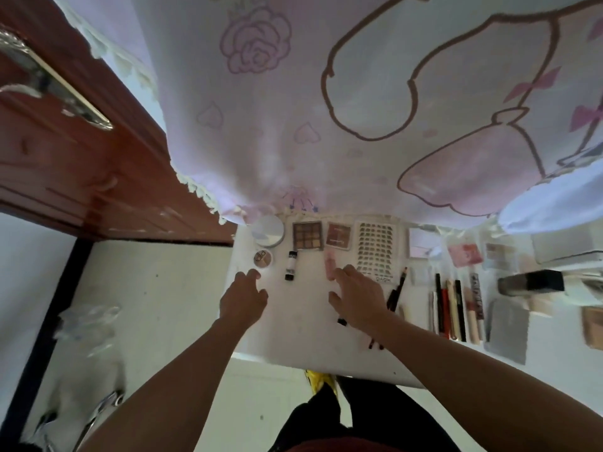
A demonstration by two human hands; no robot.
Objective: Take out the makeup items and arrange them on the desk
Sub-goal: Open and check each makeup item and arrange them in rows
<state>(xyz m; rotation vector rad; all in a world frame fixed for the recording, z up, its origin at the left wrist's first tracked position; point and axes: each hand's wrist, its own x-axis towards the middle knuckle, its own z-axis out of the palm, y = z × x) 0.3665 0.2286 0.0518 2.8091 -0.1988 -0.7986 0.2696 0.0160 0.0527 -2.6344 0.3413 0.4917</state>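
Note:
Makeup lies in rows on the white desk (303, 327). At the back left sit a round white compact (268, 230), a brown eyeshadow palette (307, 236), a pink palette (338, 235) and a sheet of false lashes (376, 249). In front of them lie a small round pot (262, 258), a black-and-white tube (290, 265) and a pink tube (330, 266). My left hand (243, 296) hovers by the pot, fingers relaxed, holding nothing. My right hand (357, 295) is spread beside the pink tube, its fingertips close to it. A black pencil (398, 288) lies to its right.
Several pencils and sticks (455, 309) lie side by side on the right, with a grey card (507, 331), pink packets (465, 254) and a dark bottle (532, 282). A pink printed curtain (326, 109) hangs behind the desk. A red-brown door (81, 141) stands at the left.

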